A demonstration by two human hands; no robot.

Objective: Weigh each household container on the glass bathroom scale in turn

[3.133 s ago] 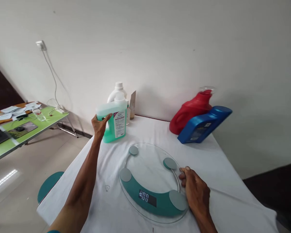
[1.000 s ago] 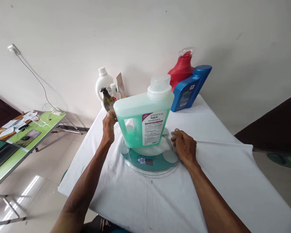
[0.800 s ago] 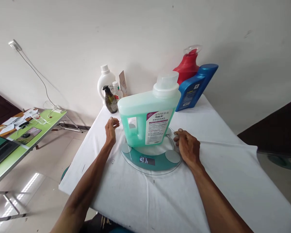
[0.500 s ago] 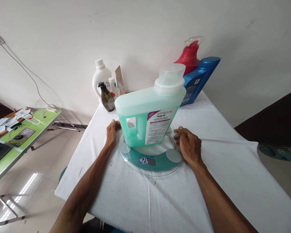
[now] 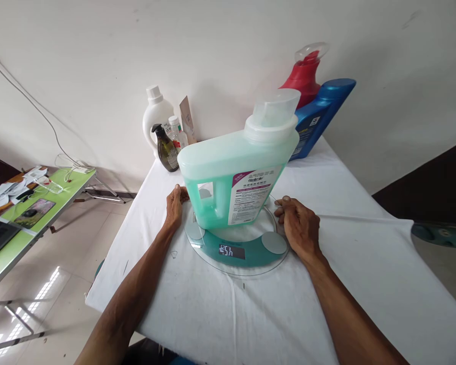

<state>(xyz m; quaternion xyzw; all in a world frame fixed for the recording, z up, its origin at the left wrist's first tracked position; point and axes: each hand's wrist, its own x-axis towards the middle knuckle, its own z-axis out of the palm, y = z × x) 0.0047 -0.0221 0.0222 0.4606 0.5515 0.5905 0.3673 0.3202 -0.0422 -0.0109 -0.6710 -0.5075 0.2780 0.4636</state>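
Observation:
A big clear jug of green liquid point(image 5: 231, 177) with a white cap stands upright on a round glass scale point(image 5: 237, 248) with a teal band and a lit display. My left hand point(image 5: 174, 205) rests at the scale's left rim beside the jug's handle, its fingers curled and holding nothing. My right hand point(image 5: 300, 228) lies on the scale's right rim, fingers bent over the glass edge. Neither hand grips the jug.
The scale sits on a table with a white cloth point(image 5: 327, 284). At the back wall stand a white bottle point(image 5: 155, 114), a dark pump bottle point(image 5: 165, 149), a red jug point(image 5: 304, 76) and a blue jug point(image 5: 317, 116). A green side table point(image 5: 26, 213) stands to the left.
My left hand brought the green jug from the back of the table onto the scale, let go of it, and came down by the scale's left rim. The display reading changed.

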